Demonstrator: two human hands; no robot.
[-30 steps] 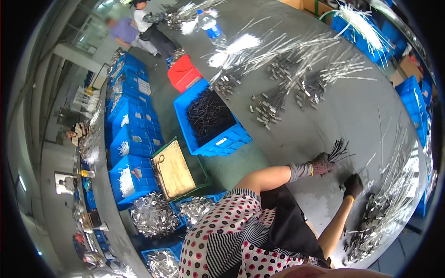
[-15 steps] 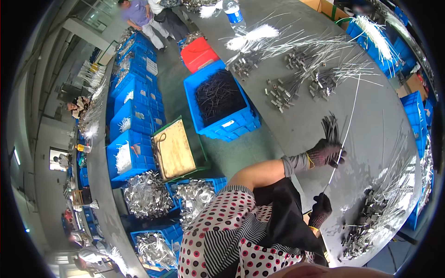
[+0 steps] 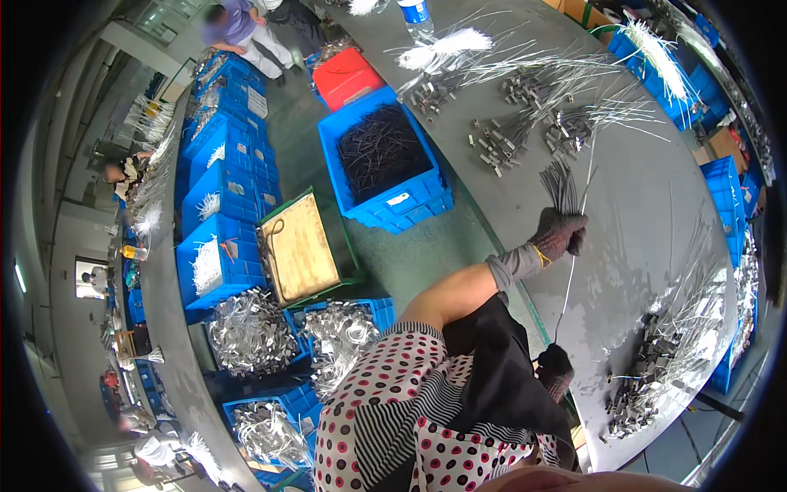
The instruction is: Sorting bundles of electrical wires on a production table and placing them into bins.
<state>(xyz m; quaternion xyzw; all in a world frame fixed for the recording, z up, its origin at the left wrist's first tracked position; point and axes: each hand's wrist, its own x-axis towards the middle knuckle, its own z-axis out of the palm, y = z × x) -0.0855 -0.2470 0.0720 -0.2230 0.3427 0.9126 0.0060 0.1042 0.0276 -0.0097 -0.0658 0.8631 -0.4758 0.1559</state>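
My left hand (image 3: 560,234), in a dark knit glove with a grey cuff, is closed around a fanned bundle of thin dark sleeves (image 3: 559,184). A long white wire (image 3: 568,287) also passes through its fingers, reaching up toward the piles and down to my other hand. Nearer to me, my right hand (image 3: 555,369), in a dark glove, is closed at the lower end of that wire, close to the table's edge; its fingertips are partly hidden. Wires with small metal connectors (image 3: 500,148) lie in bunches beyond my left hand. A second pile of connector wires (image 3: 648,369) lies to the right.
A blue crate (image 3: 410,197) of dark sleeves stands left of the grey table (image 3: 639,221), beside a red bin (image 3: 348,78). More blue crates (image 3: 221,262) line the aisle. A plastic bottle (image 3: 416,18) and white wires (image 3: 447,49) are at the far end. People work farther off.
My left hand has moved left and away from me with the sleeves, closing more tightly round the wire. My right hand has shifted slightly left and nearer. The whole view has shifted a little.
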